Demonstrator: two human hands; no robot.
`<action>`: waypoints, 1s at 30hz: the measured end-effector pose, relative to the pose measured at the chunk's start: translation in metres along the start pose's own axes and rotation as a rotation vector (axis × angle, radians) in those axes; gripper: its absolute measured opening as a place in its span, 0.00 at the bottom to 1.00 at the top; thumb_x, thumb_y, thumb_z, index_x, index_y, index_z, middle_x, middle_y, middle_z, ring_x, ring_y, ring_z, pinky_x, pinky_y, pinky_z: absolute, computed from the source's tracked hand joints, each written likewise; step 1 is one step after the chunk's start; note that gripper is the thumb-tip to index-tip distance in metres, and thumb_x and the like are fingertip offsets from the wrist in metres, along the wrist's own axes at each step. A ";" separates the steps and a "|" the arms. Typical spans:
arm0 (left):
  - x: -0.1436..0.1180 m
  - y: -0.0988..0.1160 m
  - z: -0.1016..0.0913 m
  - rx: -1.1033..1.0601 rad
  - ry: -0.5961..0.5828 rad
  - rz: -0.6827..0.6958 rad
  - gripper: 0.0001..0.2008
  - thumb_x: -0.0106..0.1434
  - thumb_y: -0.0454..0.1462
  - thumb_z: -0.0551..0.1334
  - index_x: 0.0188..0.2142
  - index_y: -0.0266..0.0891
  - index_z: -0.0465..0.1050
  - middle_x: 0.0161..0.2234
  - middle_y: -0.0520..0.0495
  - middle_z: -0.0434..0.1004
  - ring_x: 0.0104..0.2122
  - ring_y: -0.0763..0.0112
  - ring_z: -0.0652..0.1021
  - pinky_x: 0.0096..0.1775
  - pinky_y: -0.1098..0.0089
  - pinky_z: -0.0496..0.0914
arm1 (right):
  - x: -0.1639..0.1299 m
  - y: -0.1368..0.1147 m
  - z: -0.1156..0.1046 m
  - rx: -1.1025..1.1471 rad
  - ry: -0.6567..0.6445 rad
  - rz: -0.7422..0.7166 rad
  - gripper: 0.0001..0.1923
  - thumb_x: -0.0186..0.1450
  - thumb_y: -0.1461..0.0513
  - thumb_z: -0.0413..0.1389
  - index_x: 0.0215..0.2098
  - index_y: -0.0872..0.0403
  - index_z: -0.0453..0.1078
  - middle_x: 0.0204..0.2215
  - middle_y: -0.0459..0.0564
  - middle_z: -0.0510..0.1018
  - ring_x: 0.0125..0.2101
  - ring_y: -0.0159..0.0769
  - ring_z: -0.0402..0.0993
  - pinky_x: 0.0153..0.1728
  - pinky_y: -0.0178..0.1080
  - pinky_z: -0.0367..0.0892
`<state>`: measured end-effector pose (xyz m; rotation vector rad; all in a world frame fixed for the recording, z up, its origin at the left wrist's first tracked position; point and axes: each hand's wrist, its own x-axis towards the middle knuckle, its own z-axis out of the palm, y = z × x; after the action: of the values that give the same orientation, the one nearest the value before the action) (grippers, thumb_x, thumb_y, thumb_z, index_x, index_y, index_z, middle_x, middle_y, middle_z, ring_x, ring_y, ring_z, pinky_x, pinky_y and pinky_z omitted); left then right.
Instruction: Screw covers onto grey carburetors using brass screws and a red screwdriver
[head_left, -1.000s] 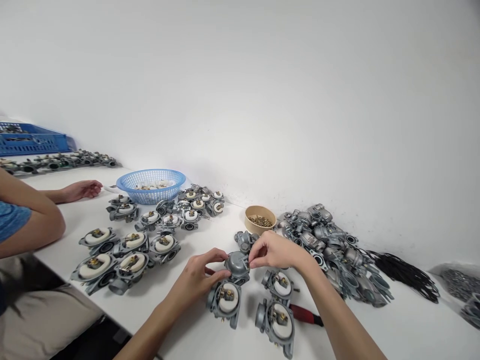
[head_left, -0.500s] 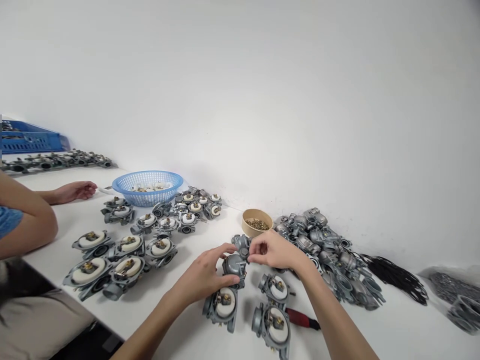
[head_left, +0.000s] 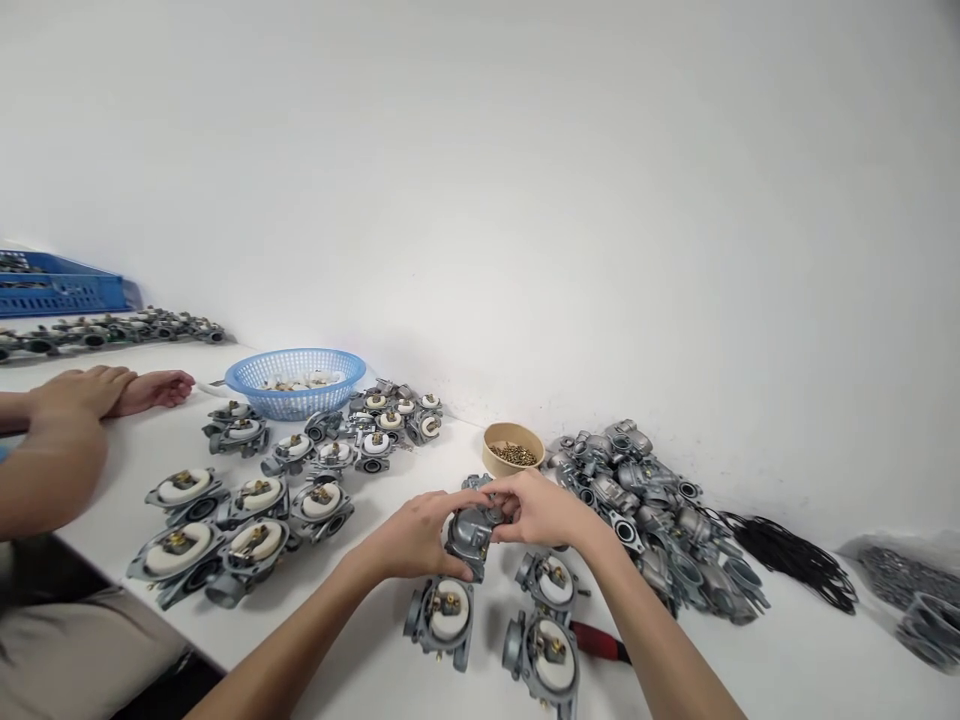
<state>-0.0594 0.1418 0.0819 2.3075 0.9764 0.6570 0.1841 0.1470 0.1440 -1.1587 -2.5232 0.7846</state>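
Both hands, left hand and right hand, clasp a grey carburetor above the desk, its long axis tilted upright, domed bowl facing the camera.

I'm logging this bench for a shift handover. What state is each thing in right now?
Left hand: gripping the carburetor.
Right hand: gripping the same carburetor.
Carburetor: held off the table, tilted.
Open carburetors: white floats exposed, facing up.
Bowl of screws: upright, part full.
Blue basket: upright, parts inside.
Red-handled tool: lying flat.
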 end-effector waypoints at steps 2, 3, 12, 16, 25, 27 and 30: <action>-0.002 -0.004 0.002 -0.047 0.021 -0.010 0.41 0.51 0.48 0.78 0.64 0.59 0.71 0.62 0.49 0.77 0.57 0.46 0.76 0.57 0.53 0.72 | 0.000 -0.001 0.000 -0.009 -0.002 -0.012 0.22 0.61 0.63 0.68 0.53 0.48 0.78 0.26 0.41 0.78 0.26 0.33 0.71 0.29 0.34 0.63; -0.003 -0.006 0.002 -0.073 0.026 -0.029 0.40 0.51 0.49 0.78 0.63 0.58 0.72 0.62 0.48 0.77 0.58 0.46 0.75 0.56 0.54 0.73 | 0.000 -0.002 0.000 -0.015 -0.001 -0.020 0.23 0.61 0.63 0.67 0.54 0.47 0.78 0.27 0.42 0.79 0.27 0.33 0.71 0.30 0.34 0.63; -0.010 -0.012 -0.002 -0.203 -0.046 -0.028 0.33 0.56 0.44 0.75 0.62 0.57 0.72 0.65 0.49 0.70 0.62 0.49 0.69 0.51 0.58 0.77 | -0.002 -0.008 -0.002 -0.023 -0.011 -0.016 0.25 0.61 0.60 0.70 0.56 0.47 0.77 0.37 0.47 0.84 0.32 0.37 0.77 0.33 0.36 0.66; -0.009 -0.014 -0.004 -0.193 -0.060 -0.024 0.34 0.56 0.45 0.75 0.62 0.55 0.72 0.65 0.47 0.70 0.62 0.48 0.69 0.52 0.56 0.77 | -0.005 -0.016 -0.003 -0.036 -0.022 -0.008 0.28 0.61 0.51 0.70 0.58 0.45 0.77 0.41 0.48 0.84 0.31 0.37 0.76 0.32 0.37 0.65; -0.007 -0.005 -0.003 -0.229 -0.025 0.012 0.32 0.54 0.42 0.75 0.58 0.51 0.70 0.60 0.45 0.73 0.60 0.50 0.72 0.48 0.61 0.79 | -0.006 -0.021 -0.004 -0.073 0.022 0.013 0.29 0.60 0.49 0.71 0.57 0.47 0.77 0.36 0.48 0.83 0.34 0.40 0.76 0.33 0.37 0.65; -0.005 -0.003 -0.002 -0.233 -0.014 0.033 0.34 0.54 0.41 0.74 0.59 0.49 0.68 0.58 0.43 0.74 0.58 0.51 0.74 0.48 0.61 0.79 | -0.020 -0.021 -0.015 -0.037 0.099 0.057 0.23 0.64 0.51 0.68 0.55 0.49 0.78 0.41 0.51 0.84 0.39 0.43 0.79 0.38 0.40 0.70; -0.004 -0.004 0.000 -0.241 -0.020 0.053 0.38 0.54 0.41 0.74 0.63 0.49 0.64 0.62 0.41 0.72 0.60 0.49 0.74 0.51 0.59 0.78 | -0.054 -0.021 -0.028 -0.093 0.161 0.168 0.08 0.68 0.57 0.61 0.40 0.50 0.82 0.39 0.52 0.85 0.39 0.44 0.80 0.40 0.42 0.72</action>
<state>-0.0639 0.1409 0.0786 2.1291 0.7839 0.7299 0.2190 0.1050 0.1787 -1.4185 -2.3760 0.5896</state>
